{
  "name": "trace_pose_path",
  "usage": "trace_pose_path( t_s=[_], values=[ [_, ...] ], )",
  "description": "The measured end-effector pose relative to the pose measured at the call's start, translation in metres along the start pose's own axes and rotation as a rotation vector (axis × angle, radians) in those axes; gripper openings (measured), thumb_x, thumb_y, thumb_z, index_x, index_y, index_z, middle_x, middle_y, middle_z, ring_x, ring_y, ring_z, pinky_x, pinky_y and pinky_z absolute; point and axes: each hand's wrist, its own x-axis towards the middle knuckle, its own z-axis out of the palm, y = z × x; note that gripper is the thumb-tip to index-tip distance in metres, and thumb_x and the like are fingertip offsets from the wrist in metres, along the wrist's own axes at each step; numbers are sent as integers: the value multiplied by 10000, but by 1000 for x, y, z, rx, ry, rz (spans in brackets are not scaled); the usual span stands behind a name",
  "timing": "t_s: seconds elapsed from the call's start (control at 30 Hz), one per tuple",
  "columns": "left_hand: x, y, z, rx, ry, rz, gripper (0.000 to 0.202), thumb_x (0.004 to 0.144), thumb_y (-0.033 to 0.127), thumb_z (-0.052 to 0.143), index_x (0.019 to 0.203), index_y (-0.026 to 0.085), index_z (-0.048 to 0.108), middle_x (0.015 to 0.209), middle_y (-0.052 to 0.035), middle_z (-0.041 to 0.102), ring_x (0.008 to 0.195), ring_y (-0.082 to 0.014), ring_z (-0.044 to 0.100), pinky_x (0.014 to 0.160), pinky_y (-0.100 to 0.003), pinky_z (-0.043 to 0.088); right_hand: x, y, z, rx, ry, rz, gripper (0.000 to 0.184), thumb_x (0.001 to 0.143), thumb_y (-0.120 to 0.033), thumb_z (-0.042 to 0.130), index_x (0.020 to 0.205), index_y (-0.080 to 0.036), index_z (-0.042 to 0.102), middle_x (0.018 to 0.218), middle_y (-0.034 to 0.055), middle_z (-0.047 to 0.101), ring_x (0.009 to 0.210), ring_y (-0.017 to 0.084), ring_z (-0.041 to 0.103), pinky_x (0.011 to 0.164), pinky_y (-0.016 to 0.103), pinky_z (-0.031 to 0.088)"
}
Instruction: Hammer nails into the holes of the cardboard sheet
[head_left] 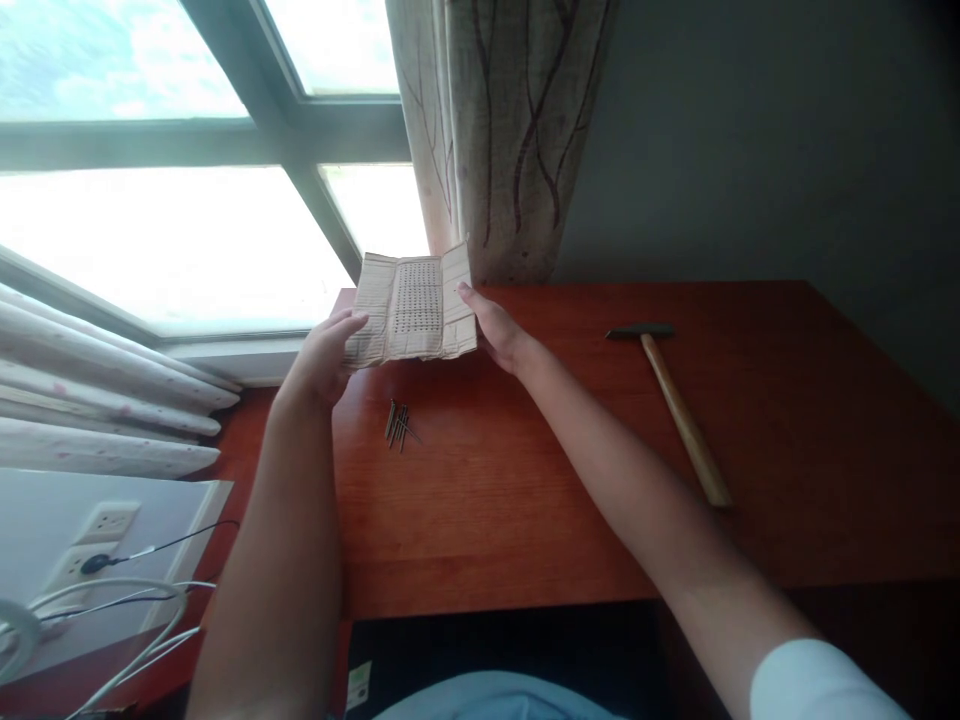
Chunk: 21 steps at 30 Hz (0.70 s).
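A creased piece of brown cardboard [414,309] with a grid of small holes in its middle panel is held up above the far left part of the red-brown wooden table [570,500]. My left hand [324,358] grips its left edge, thumb on top. My right hand [496,330] holds its right edge with the fingers behind it. Below the cardboard a small pile of several dark nails [400,424] lies on the table. A hammer [675,400] with a wooden handle lies to the right, head towards the wall.
A patterned curtain [510,130] hangs behind the table beside a bright window [172,220]. At lower left are rolled white fabric [97,400], wall sockets [105,525] and cables [127,600]. The table's near edge runs along the bottom.
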Motion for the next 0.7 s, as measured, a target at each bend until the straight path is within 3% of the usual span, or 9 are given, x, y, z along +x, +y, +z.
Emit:
trace_pose_path(
  t_s=[0.13, 0.27, 0.43, 0.57, 0.7],
  values=[
    [-23, 3, 26, -36, -61, -22, 453, 786, 341, 725, 1180, 121, 697, 1045, -94, 746, 817, -195, 685, 676, -282, 563, -37, -10, -21, 58, 25, -12, 584, 1049, -558, 329, 1224, -140, 697, 1105, 114, 779, 1069, 220, 722, 997, 398, 548],
    [-53, 6, 71, -37, -184, -29, 552, 795, 382, 725, 1289, 142, 667, 1133, -107, 752, 952, -267, 706, 823, -362, 574, -97, -14, -52, 172, 138, -5, 365, 985, -420, 534, 1134, -144, 720, 1099, 109, 787, 1037, 238, 741, 967, 407, 575],
    [-77, 6, 118, -132, -348, -84, 620, 820, 388, 733, 1385, 160, 620, 1259, -112, 726, 1160, -320, 659, 1004, -405, 502, -166, -12, -93, 116, 305, 144, 287, 934, -430, 613, 976, -189, 763, 1005, 114, 800, 945, 253, 767, 905, 402, 599],
    [-84, 4, 137, -105, -413, -134, 622, 840, 414, 723, 1412, 198, 611, 1354, -104, 685, 1292, -332, 580, 1071, -420, 436, -193, -10, -117, 72, 374, 275, 308, 872, -487, 693, 906, -191, 771, 926, 116, 803, 848, 277, 763, 782, 390, 607],
    [-91, -2, 144, -81, -435, -148, 606, 857, 402, 706, 1420, 201, 601, 1386, -104, 665, 1319, -326, 553, 1077, -424, 417, -200, -9, -130, -24, 422, 311, 341, 831, -546, 724, 829, -207, 763, 877, 112, 799, 761, 281, 736, 687, 389, 576]
  ],
)
